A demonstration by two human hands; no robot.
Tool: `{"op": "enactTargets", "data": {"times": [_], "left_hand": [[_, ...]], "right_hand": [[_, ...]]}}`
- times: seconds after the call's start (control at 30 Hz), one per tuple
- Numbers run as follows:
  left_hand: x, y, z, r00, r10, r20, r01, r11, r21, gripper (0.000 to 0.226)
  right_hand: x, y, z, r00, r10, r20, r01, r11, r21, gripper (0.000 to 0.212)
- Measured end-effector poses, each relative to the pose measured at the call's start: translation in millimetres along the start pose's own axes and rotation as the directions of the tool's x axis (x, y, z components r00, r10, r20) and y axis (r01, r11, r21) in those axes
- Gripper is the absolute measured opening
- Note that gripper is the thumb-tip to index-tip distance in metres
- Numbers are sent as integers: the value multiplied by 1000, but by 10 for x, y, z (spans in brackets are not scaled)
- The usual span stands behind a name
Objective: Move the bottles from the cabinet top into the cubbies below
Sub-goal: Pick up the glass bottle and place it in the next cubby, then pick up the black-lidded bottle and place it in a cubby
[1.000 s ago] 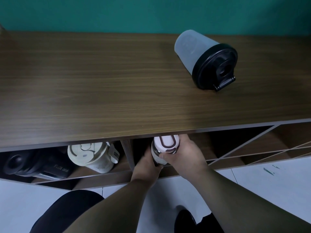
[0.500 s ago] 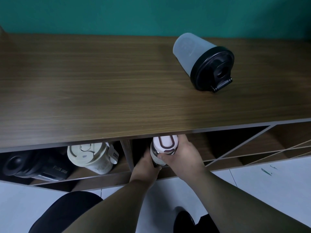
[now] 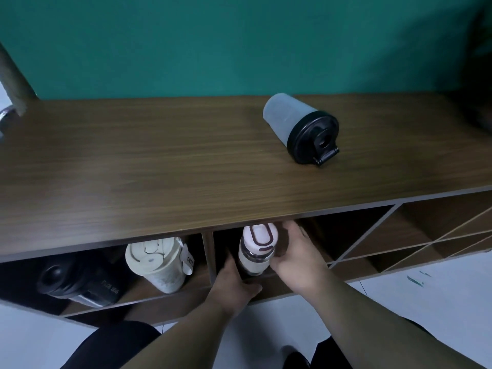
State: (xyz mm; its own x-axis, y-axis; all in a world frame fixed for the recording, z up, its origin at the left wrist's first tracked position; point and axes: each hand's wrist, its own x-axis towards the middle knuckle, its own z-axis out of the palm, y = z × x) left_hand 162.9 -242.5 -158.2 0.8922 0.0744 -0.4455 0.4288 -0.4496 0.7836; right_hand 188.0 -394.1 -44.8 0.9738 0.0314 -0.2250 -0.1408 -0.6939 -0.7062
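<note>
Two hands seat a white-capped bottle in the middle cubby.
Our left hand and right hand clasp its slick, rigid body; we'd grip mid-barrel.

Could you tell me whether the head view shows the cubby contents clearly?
Head view: the cream cup and white-capped bottle read clearly; the black bottle sinks into shadow under the cabinet top, and the wide lens bows that edge.
</note>
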Motion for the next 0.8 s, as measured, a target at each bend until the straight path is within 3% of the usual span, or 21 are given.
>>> {"op": "enactTargets", "data": {"times": [0.17, 0.27, 0.4, 0.43, 0.57, 0.63, 0.73, 0.8], "left_hand": [[-375, 246, -237, 990, -11, 138, 6, 999, 38, 82], [-561, 287, -325, 978, 72, 195, -76, 997, 17, 66], [-771, 365, -457, 967, 139, 216, -143, 990, 5, 49], [-800, 389, -485, 965, 163, 205, -166, 986, -2, 48], [-907, 472, -586, 951, 268, 153, -248, 959, -137, 24], [-915, 491, -617, 945, 295, 139, -263, 941, -211, 24], [-892, 481, -672, 940, 312, 140, -265, 923, -278, 50], [-854, 445, -684, 933, 326, 152, -275, 919, -282, 50]], "right_hand": [[-281, -163, -271, 984, 26, -178, 6, 984, 180, 33], [-544, -341, -422, 939, 91, -332, 27, 942, 334, 15], [-737, -633, -622, 866, 95, -491, 104, 926, 364, 1], [-729, -711, -670, 861, 85, -501, 111, 931, 349, 9], [-452, -937, -856, 875, 101, -473, 66, 943, 325, 79], [-250, -1025, -935, 867, 142, -477, 15, 950, 311, 102], [3, -1174, -979, 857, 168, -487, -21, 956, 293, 116], [121, -1264, -965, 855, 197, -480, -32, 943, 331, 118]]}}
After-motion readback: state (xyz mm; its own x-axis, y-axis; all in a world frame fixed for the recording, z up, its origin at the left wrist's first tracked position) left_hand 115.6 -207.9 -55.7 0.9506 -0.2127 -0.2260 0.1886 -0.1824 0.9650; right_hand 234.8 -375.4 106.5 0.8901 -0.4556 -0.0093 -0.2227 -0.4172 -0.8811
